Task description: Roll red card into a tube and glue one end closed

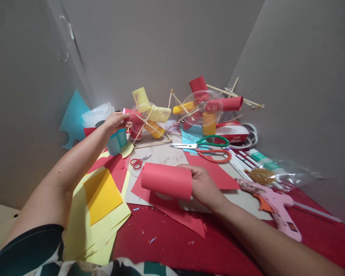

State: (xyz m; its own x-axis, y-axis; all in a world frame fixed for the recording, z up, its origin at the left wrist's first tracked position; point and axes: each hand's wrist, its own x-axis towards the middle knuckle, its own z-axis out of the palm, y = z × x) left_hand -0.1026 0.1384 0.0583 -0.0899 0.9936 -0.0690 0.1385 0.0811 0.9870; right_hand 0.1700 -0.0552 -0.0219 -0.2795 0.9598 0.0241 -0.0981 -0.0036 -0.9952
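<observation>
Right hand (204, 184) holds red paper tube (166, 181); left hand (115, 120) at wheel-mounted red roll (137, 119), grip unclear. Light finger pressure should keep both round.

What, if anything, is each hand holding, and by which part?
The right hand holds a red paper tube by its right end. The left hand is at another red tube; whether it grips cannot be told.
</observation>
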